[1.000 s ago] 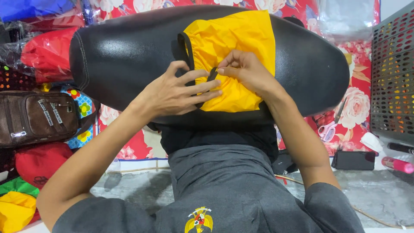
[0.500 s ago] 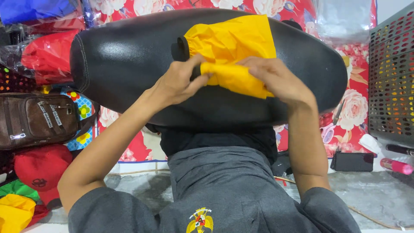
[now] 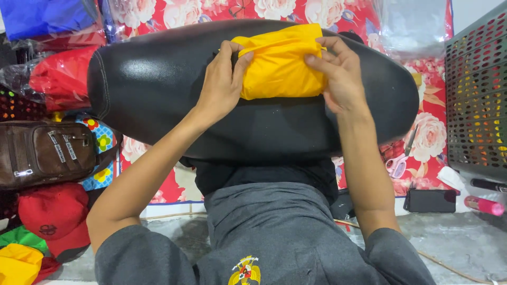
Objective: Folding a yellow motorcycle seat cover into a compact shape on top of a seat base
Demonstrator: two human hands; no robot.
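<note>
Red floral backdrop [image 3: 438, 132], grey concrete floor [image 3: 454, 248].

A black padded seat [image 3: 158, 89] carries a folded yellow cloth [image 3: 280, 66]; it perhaps rests on the lap.

A brown leather bag [image 3: 45, 153] is lying at the left, and a red cap [image 3: 53, 216] is sitting just below it. A red cloth with roses [image 3: 422, 79] is hanging behind as a backdrop. At the right a grey plastic basket with holes [image 3: 478, 100] is standing, and a black phone [image 3: 432, 200] and a pink marker [image 3: 485, 206] are lying near it on the grey floor [image 3: 459, 248].
</note>
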